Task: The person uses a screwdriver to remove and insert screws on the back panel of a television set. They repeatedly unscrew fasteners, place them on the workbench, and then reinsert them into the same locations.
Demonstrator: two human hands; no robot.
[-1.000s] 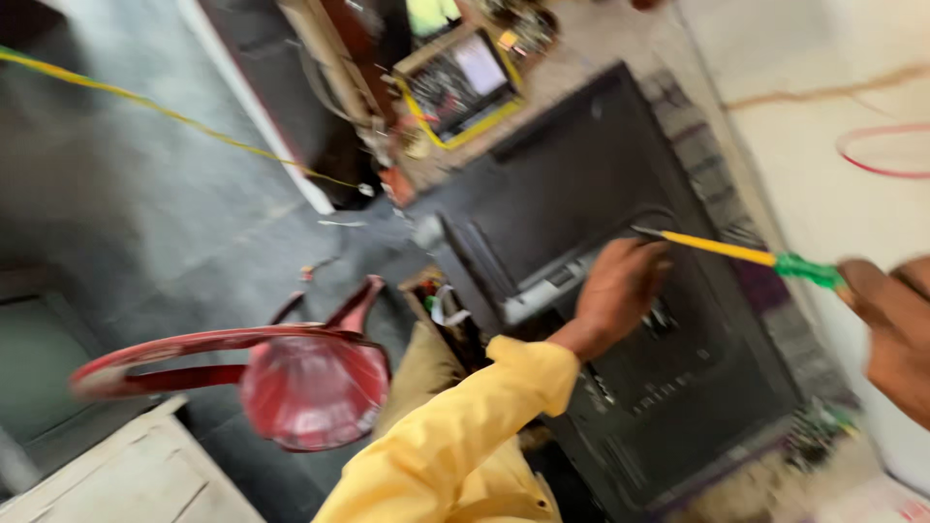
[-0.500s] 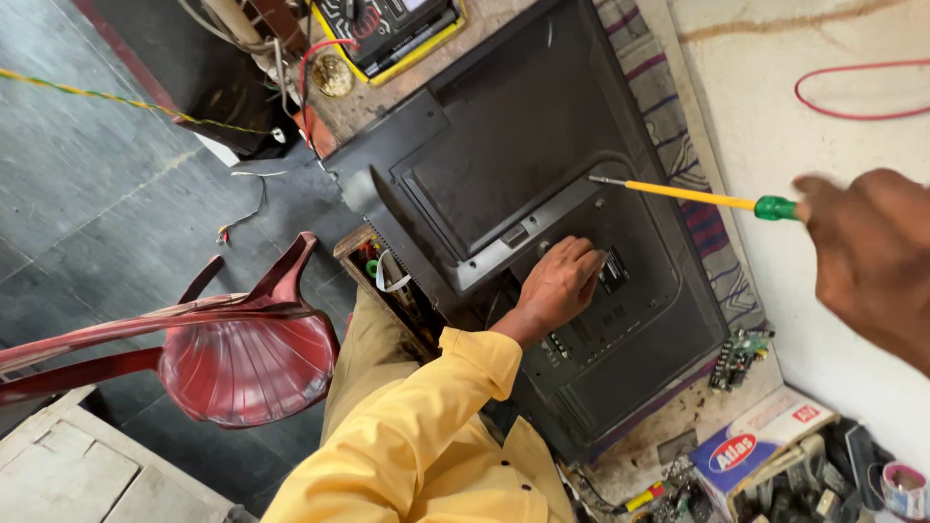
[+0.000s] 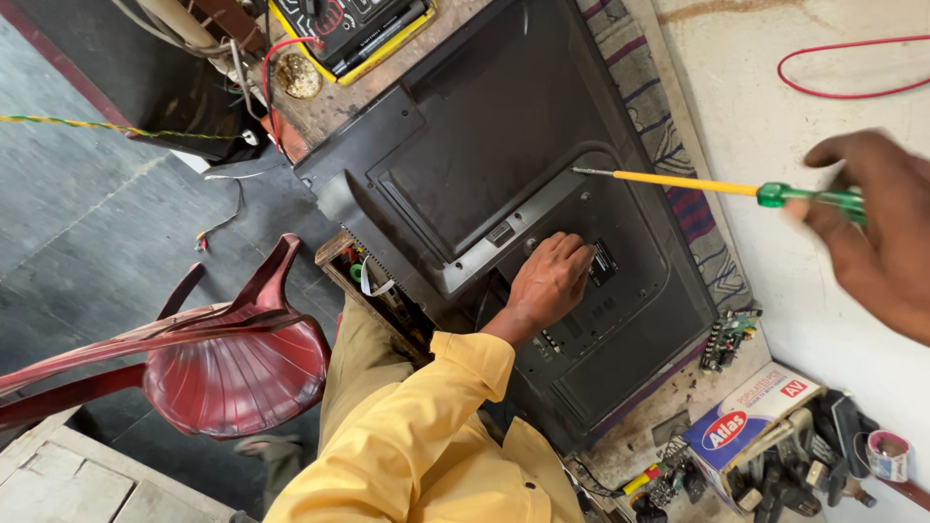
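Observation:
A black flat television (image 3: 465, 145) lies face down on a workbench, its back cover up. My left hand (image 3: 549, 281), in a yellow sleeve, rests palm down on the back cover's lower raised section, beside a grey metal strip (image 3: 504, 237). My right hand (image 3: 877, 232) is at the right edge and blurred. It grips the green handle of a long screwdriver (image 3: 678, 181) with a yellow shaft. The screwdriver's tip points left and hovers over the cover near the strip's upper end. I cannot tell whether the tip touches the cover.
A striped cloth (image 3: 644, 87) lies under the television. A red plastic chair (image 3: 232, 368) stands at the lower left. A yellow-edged meter (image 3: 358, 34) sits at the top. A cardboard box (image 3: 746, 421), a small circuit board (image 3: 728, 337), loose tools and a tape roll (image 3: 886, 455) crowd the lower right. A red wire (image 3: 843, 89) loops on the wall.
The view has swung and steadied over the television. My right hand has drifted with the screwdriver, whose tip stays near the grey strip. My left hand has stayed on the back cover.

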